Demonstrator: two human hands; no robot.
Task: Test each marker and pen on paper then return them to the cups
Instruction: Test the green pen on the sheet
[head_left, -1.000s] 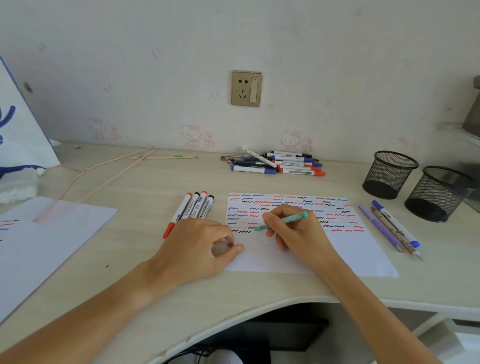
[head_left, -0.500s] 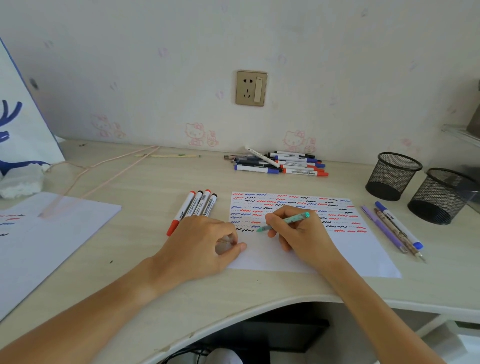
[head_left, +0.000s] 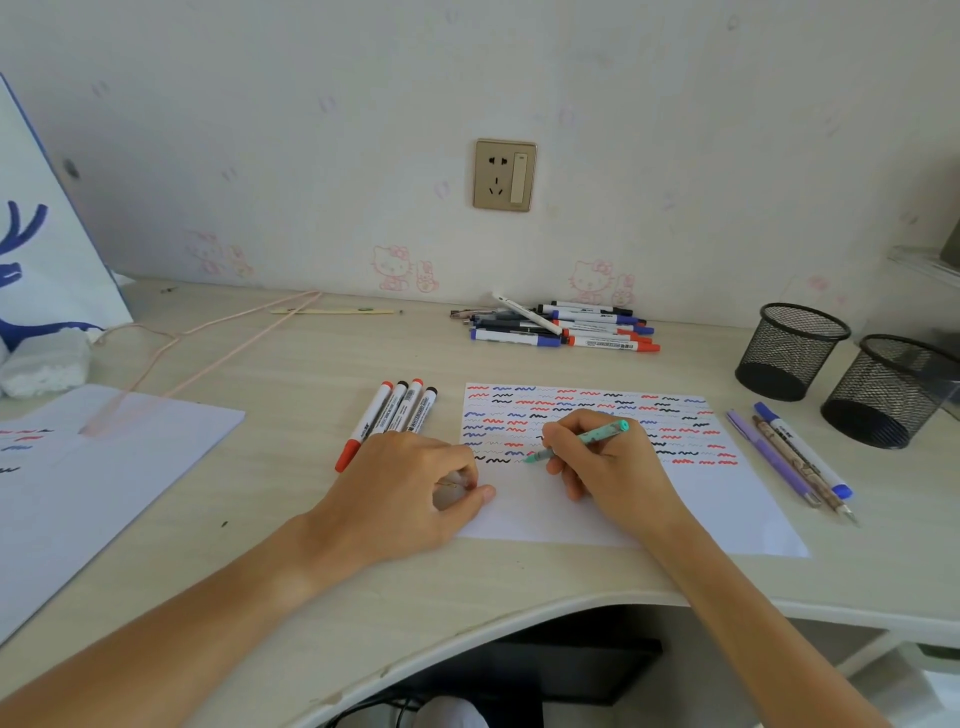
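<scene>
A white sheet of paper (head_left: 727, 499) covered with red, blue and black squiggles lies in front of me. My right hand (head_left: 613, 467) grips a teal pen (head_left: 587, 440) with its tip on the sheet, near the lowest row of squiggles. My left hand (head_left: 410, 493) rests on the paper's left edge, fingers curled, pinching a small clear cap. Several markers (head_left: 395, 415) lie left of the sheet. Three pens (head_left: 795, 457) lie to its right. A pile of markers and pens (head_left: 566, 327) sits by the wall. Two black mesh cups (head_left: 789, 351) (head_left: 883, 389) stand at the right.
Another white sheet (head_left: 104, 478) with a few squiggles lies at the left, with a pink cord (head_left: 208, 358) across it. A white bag with blue print (head_left: 47, 249) stands at the far left. A thin stick (head_left: 332, 312) lies near the wall. The desk's front edge curves inward below my arms.
The pen tip has shifted slightly to the right along the lowest row of squiggles. My left hand stays where it was on the paper's edge.
</scene>
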